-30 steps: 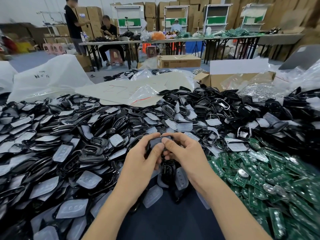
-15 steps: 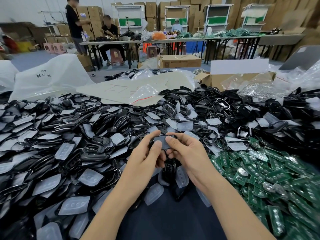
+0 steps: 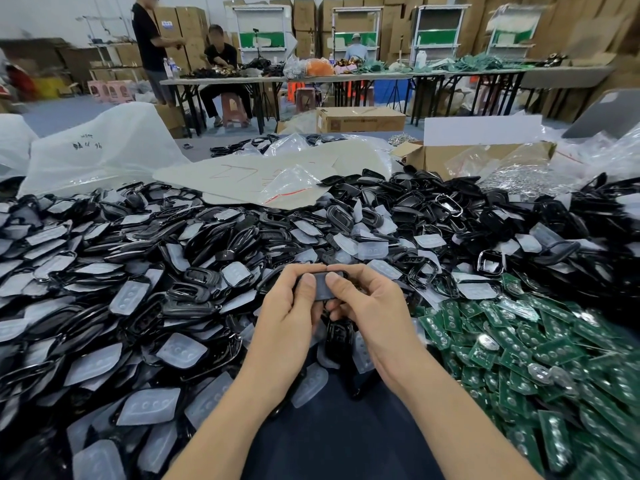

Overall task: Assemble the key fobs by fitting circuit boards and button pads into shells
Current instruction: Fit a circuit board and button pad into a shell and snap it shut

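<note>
I have both thumbs flat on a grey pad point(image 3: 320, 287) that sits in the open face of a black shell point(image 3: 322, 271). The left thumb point(image 3: 306, 289) is on its left part and the right thumb point(image 3: 336, 283) on its right. My other fingers curl over the top rim and round the back, so the left hand point(image 3: 289, 313) and the right hand point(image 3: 369, 306) both clamp the shell between them. It is held up in the middle of my view, above the near edge of the dark table point(image 3: 329, 441). I cannot tell whether the pad is fully seated.

Just under my hands, a few loose parts lie on the bare cloth. To my left and ahead, a heap of black shells point(image 3: 194, 292) mixed with pale, translucent pads point(image 3: 181, 349) covers the table. To my right, green boards point(image 3: 519, 344) lie in their own heap, which touches the black one.

Beyond the heaps I see a sheet of card point(image 3: 249, 174), a clear bag point(image 3: 100, 150) and an open box point(image 3: 478, 157). Far back stand long benches point(image 3: 346, 77). Two people point(image 3: 221, 57) are at their left end, one standing and one seated, and cartons point(image 3: 304, 19) are stacked along the wall.
</note>
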Motion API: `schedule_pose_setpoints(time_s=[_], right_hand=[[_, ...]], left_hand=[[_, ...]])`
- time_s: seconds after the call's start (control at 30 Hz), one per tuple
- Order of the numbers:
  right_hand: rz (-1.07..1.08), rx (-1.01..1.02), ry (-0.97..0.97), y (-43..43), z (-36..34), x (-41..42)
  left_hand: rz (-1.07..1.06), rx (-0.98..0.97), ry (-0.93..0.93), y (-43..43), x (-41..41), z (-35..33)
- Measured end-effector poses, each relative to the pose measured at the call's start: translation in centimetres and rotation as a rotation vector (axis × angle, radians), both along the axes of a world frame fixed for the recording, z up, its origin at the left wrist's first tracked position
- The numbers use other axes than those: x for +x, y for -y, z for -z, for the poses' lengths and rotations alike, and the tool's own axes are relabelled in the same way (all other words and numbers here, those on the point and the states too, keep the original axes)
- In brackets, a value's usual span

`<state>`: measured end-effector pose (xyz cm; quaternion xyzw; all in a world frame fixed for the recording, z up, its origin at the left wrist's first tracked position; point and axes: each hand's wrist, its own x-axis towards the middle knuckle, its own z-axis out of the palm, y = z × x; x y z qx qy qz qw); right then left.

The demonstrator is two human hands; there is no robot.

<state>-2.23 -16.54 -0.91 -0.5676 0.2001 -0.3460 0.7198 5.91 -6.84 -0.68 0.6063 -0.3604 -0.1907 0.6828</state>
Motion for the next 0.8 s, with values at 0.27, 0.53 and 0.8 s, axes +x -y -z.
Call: schedule_pose_setpoints(time_s=[0.27, 0.53, 0.8], right_hand=[[-0.028, 0.059, 0.011, -0.09, 0.03, 0.11], [-0.002, -0.333, -0.179, 0.42, 0.14, -0.51], [0.053, -0.198, -0.088, 0.11, 0.04, -0.14]], left_hand=[[-0.009, 0.019, 0.034, -0.29, -0.01, -0.21], [-0.086, 0.065, 0.162, -0.50, 0.63, 0.16], [-0.087, 0.050, 0.190, -0.28, 0.40, 0.23]])
